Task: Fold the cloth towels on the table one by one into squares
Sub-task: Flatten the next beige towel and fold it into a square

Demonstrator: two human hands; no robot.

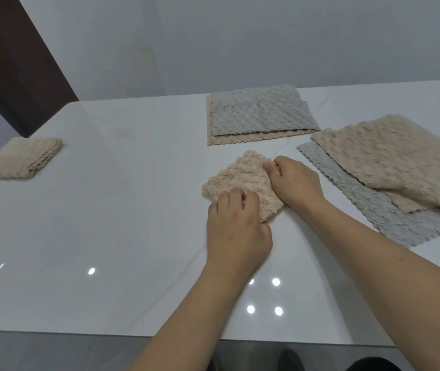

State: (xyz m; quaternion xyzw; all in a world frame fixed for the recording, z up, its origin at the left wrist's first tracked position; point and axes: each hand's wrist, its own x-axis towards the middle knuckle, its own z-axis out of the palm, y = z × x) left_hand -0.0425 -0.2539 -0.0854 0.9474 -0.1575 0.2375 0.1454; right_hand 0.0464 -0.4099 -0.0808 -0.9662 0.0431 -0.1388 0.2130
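Observation:
A small beige towel, folded into a square, lies on the white table just right of centre. My left hand rests on its near corner with fingers curled onto the cloth. My right hand grips its right edge, thumb on top. A folded beige towel sits at the far left. A grey towel on a beige one lies flat at the back. To the right, a beige towel lies over a grey towel.
The table's front edge runs close to me, with grey floor below. A white wall stands behind the table, and a dark door panel is at the left. Light spots reflect on the glossy tabletop.

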